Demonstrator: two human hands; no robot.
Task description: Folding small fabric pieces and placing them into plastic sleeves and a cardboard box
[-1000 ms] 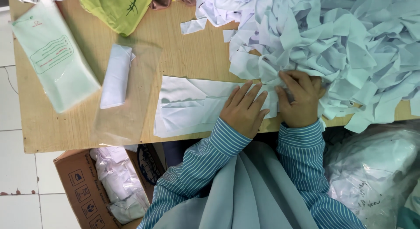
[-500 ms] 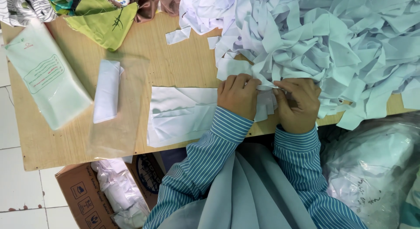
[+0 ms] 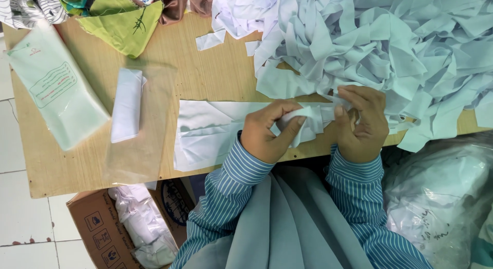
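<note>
Wooden table [image 3: 215, 73], light grain, seen from above; tiled floor at left edge.

- Left hand [image 3: 267, 133]: curled, thumb and fingers pinched on a folded white fabric strip [image 3: 303, 120], lifted just off the tabletop. Striped blue sleeve below.
- Right hand [image 3: 362, 125]: fingers bent round the other end of the same strip; exact grip hard to read, fingertips partly hidden by cloth.
- Flat white fabric pieces [image 3: 210, 130]: stacked at near table edge, under and beside left hand; no. of layers can't be told.
- Heap of pale blue-white strips [image 3: 390, 38]: fills top right, cut off by frame top and right; touches right hand.
- Clear plastic bag [image 3: 141, 120] w/ folded white bundle [image 3: 126, 104] on it, left of the flat pieces, apart.
- Pale green printed packet [image 3: 54, 84]: far left, overhangs the table edge.
- Green and patterned cloths [image 3: 123, 22]: top left, cut off.
- Cardboard box [image 3: 102, 228] on floor w/ wrapped white bundles, partly under table.
- Clear sack [image 3: 441, 197], lower right; contents prob. white cloth, blurred.
</note>
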